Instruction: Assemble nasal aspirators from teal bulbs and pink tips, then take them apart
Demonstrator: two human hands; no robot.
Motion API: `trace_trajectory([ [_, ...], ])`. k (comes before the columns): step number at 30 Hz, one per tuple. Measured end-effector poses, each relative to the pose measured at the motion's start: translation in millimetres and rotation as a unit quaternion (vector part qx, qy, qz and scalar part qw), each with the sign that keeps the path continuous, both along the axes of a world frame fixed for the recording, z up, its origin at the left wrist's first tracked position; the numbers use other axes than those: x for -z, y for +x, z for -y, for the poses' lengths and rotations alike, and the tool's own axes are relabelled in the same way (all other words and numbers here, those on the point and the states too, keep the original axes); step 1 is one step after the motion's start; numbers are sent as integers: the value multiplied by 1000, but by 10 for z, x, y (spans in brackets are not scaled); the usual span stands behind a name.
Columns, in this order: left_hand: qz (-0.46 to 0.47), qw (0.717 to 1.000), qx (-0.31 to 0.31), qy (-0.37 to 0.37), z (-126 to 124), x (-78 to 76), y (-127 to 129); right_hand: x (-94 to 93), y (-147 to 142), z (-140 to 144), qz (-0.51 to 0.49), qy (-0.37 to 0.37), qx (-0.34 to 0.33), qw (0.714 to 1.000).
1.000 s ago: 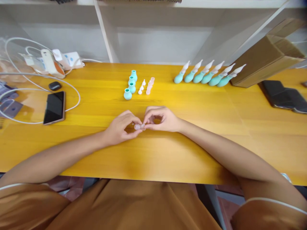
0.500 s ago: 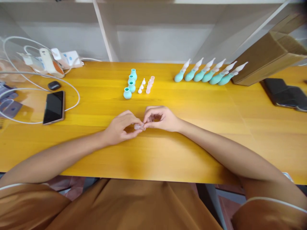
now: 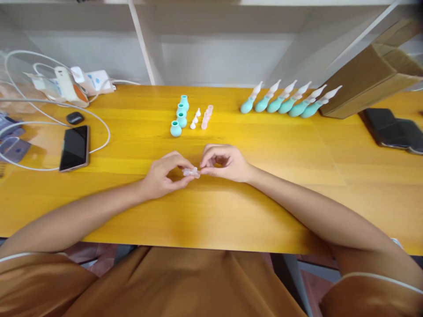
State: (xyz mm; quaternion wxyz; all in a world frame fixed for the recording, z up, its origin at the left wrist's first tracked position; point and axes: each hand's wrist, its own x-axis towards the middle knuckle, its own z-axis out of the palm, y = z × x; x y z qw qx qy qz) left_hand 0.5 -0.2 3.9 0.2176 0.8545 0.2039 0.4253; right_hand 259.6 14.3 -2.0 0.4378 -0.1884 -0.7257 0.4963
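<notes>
Two hands meet at the middle of your head view, low over the table [image 3: 231,211]. Your left hand [image 3: 164,174] pinches a small clear piece [image 3: 191,172] between thumb and fingertips, fingers curled narrow around it. Your right hand [image 3: 224,162] closes its fingertips on the same piece from the 3 o'clock side, so both hands hold it, just above the wood. Whether it is one part or two pressed together, you cannot tell.

At 12 o'clock from the hands stand four teal bulbs [image 3: 179,116], with white tips [image 3: 195,119] and pink tubes [image 3: 206,116] just beside them. Towards 1 o'clock lies a row of six assembled aspirators [image 3: 291,101], touching a cardboard box [image 3: 366,79]. At 9 o'clock lies a phone [image 3: 74,147], ringed by a white cable [image 3: 102,127].
</notes>
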Motion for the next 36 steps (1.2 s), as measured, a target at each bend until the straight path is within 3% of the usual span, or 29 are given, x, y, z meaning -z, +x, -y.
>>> trace_trajectory([
  [11, 4, 1000, -5, -18, -6, -2, 9, 36, 0, 5, 14, 25, -7, 1000],
  [36, -6, 1000, -14, -25, 8, -25, 7, 18, -5, 46, 33, -9, -6, 999],
])
